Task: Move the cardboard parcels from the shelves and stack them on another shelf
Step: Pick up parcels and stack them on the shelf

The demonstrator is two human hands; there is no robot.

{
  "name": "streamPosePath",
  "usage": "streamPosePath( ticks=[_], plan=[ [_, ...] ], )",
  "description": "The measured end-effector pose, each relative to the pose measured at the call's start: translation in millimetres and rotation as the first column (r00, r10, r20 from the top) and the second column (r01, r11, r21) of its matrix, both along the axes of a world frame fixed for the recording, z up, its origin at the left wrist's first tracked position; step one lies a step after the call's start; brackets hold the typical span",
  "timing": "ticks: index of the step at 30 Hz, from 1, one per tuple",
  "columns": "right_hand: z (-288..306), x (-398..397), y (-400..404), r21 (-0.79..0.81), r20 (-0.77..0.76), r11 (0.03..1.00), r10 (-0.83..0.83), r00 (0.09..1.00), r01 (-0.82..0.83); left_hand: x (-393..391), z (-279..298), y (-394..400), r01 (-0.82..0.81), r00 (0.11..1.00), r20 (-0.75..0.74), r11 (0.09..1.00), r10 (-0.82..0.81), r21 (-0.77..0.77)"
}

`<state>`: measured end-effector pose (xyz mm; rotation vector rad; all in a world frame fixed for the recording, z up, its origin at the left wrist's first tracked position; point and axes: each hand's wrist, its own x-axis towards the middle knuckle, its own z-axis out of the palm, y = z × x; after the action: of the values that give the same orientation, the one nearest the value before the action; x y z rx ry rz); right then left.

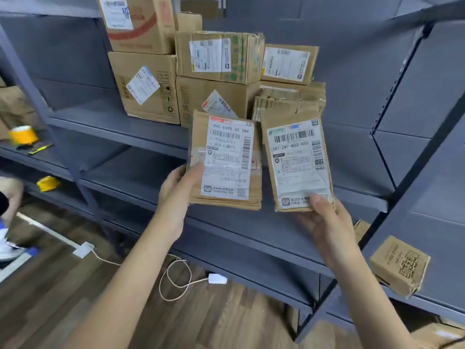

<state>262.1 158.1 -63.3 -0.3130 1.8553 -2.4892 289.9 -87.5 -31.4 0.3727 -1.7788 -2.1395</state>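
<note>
My left hand point(176, 195) grips a flat cardboard parcel point(226, 159) with a white shipping label, held upright by its left edge. My right hand point(327, 222) grips a second flat parcel point(297, 162) by its bottom edge, thumb on the label. Both parcels hang in front of the grey shelves, side by side and slightly apart. Behind them, on the upper grey shelf point(100, 117), stands a stack of several cardboard boxes point(216, 56), with crumpled flat parcels point(289, 96) at its right end.
A small cardboard box point(400, 265) lies on a lower shelf at the right. Yellow tape rolls point(24, 134) and a pen sit on the left shelves. A white cable with a plug point(216, 278) lies on the wooden floor. Another person's leg and shoe point(7, 243) are at the far left.
</note>
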Motion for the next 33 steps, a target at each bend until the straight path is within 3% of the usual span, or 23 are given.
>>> streamPosePath(
  ticks=[9, 19, 28, 33],
  plan=[
    [72, -104, 32, 0.091, -0.179, 0.952, -0.274, 0.945, 0.294, -105, 24, -7, 0.036, 0.999, -0.027, 0.999, -0.037, -0.037],
    [154, -249, 50, 0.248, -0.296, 0.836, -0.416, 0.86, 0.49, -168, 25, -40, 0.057, 0.997, 0.056, 0.989, -0.05, -0.135],
    [147, -302, 17, 0.469, -0.322, 0.79, -0.264, 0.909, 0.395, -205, 24, -70, 0.236, 0.97, 0.095, 0.962, -0.224, -0.14],
    [150, -319, -3, 0.418, -0.346, 0.805, -0.288, 0.893, 0.421, -221, 27, -92, 0.32, 0.947, 0.106, 0.93, -0.305, -0.182]
  ],
)
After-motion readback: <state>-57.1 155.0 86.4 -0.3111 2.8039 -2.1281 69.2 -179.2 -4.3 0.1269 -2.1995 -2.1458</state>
